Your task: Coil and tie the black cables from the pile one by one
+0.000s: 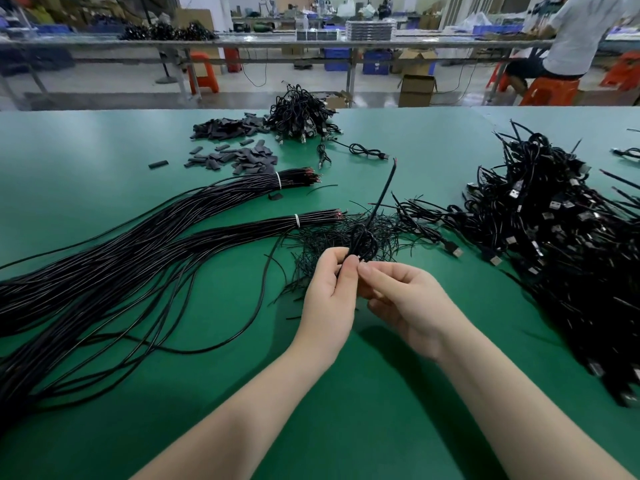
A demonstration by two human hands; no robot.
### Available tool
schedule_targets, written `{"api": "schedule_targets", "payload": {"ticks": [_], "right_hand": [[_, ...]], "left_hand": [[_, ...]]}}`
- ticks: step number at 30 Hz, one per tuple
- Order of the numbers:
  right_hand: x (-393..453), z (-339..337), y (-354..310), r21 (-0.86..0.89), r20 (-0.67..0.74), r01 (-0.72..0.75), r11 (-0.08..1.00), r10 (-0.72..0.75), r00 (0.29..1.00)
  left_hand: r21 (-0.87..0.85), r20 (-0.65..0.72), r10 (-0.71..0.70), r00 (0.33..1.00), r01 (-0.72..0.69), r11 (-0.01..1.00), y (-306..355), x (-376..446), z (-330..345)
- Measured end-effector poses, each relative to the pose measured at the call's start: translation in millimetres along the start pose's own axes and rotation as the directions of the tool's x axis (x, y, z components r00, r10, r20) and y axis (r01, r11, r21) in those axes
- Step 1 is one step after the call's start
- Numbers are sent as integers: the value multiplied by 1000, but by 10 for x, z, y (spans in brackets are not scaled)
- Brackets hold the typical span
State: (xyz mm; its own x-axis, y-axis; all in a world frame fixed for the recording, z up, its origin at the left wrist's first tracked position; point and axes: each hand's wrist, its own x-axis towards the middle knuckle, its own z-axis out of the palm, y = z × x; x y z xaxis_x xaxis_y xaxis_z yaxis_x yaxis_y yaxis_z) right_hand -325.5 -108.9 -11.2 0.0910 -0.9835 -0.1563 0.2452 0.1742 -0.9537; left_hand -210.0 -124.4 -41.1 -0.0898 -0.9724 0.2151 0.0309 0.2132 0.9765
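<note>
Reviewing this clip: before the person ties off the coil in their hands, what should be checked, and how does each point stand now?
1. Left hand grips the coiled cable: ok.
2. Right hand pinches at the coil: ok.
3. Free end sticks up, not yet wrapped: not ok.
4. Twist tie in the fingers: cannot tell.
5. Loose twist ties lie right under the hands: ok.
6. Finished pile at right: ok.

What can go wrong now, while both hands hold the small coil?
1. The coiled cable is held only at its base by the left hand and right hand; its loose end sticks up, so the loops may spring open.
2. It hovers over thin tie wires, which could snag.
</note>
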Motion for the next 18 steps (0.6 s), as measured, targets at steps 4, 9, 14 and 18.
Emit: {"api": "schedule_targets", "payload": {"ticks": [4, 9, 14, 18], "right_hand": [[-1, -33, -32, 92, 45, -88, 992, 84, 995], [3, -21, -9, 112, 10, -66, 992, 65, 998], [21, 13, 64, -126, -205, 161, 979, -184, 961], [25, 43, 127, -562, -223, 314, 765, -506, 833]], "left_hand": [[-78, 24, -22, 999, 23, 997, 0, -2, 6], [-42, 0, -8, 1000, 8, 999, -5, 0, -9], [-22, -62, -8, 998, 6, 1000, 4, 5, -6], [-44, -72, -32, 997, 28, 999, 22, 3, -4]]}}
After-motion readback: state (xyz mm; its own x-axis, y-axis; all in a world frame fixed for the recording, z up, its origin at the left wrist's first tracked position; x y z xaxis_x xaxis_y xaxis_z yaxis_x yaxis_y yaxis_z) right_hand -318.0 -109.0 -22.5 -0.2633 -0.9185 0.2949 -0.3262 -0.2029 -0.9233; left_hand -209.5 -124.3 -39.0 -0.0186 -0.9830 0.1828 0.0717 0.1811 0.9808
